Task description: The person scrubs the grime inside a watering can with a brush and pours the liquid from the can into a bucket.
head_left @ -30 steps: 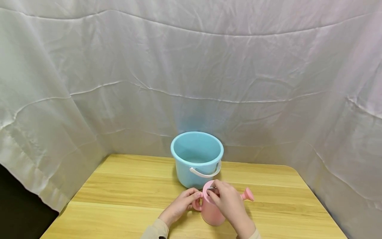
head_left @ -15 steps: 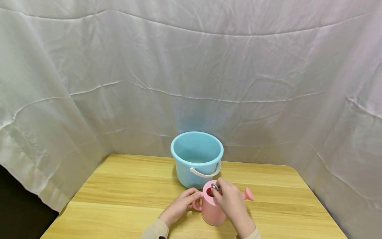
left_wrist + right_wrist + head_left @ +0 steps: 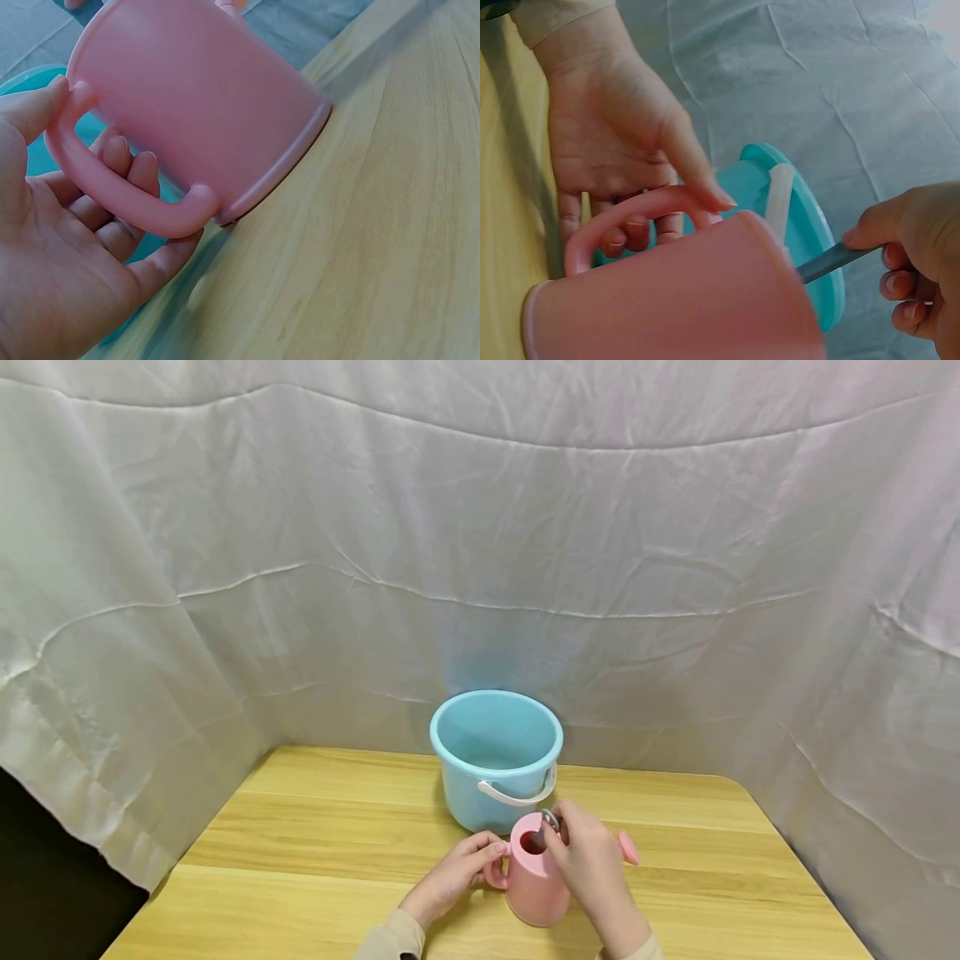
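A pink watering can [image 3: 537, 893] stands on the table, its handle to the left and its spout's rose [image 3: 628, 848] to the right. My left hand [image 3: 457, 870] grips the can's handle [image 3: 127, 195], thumb on top and fingers curled through the loop. Above the can's round opening, my right hand [image 3: 588, 856] pinches a flat grey handle [image 3: 832, 260] between thumb and fingers. That handle leans right and reaches down into the opening; its lower end is hidden inside, so its kind cannot be told. Part of the spout is hidden behind the right hand.
Directly behind the can stands a light blue bucket [image 3: 480, 793], its white bail handle [image 3: 517, 799] hanging on the front right. The wooden table [image 3: 322, 835] is enclosed at the back and sides by pale grey cloth [image 3: 420, 527].
My right hand has shifted slightly right with the grey handle, which now leans against the right side of the opening. More of the opening shows. My left hand has kept its place.
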